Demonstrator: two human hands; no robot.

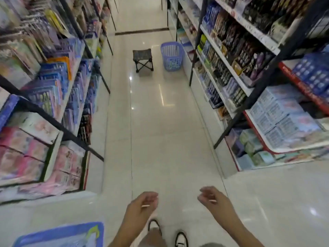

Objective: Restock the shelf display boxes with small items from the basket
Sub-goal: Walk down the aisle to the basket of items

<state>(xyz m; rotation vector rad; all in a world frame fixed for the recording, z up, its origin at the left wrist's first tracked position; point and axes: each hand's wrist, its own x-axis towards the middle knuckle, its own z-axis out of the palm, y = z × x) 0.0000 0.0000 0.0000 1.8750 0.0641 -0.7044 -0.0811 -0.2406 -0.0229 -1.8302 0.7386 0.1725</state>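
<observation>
A blue plastic basket stands on the floor far down the aisle, against the right-hand shelving. Its contents cannot be made out from here. My left hand and my right hand hang low in front of me at the near end of the aisle, fingers loosely curled, holding nothing. Both hands are far from the basket. Display boxes of small packaged items fill the right shelves beside and beyond the basket.
A small folding stool stands in the aisle just left of the basket. Tall shelving with packaged goods lines the left side. Glossy tile floor runs between the shelf rows. My shoes show at the bottom.
</observation>
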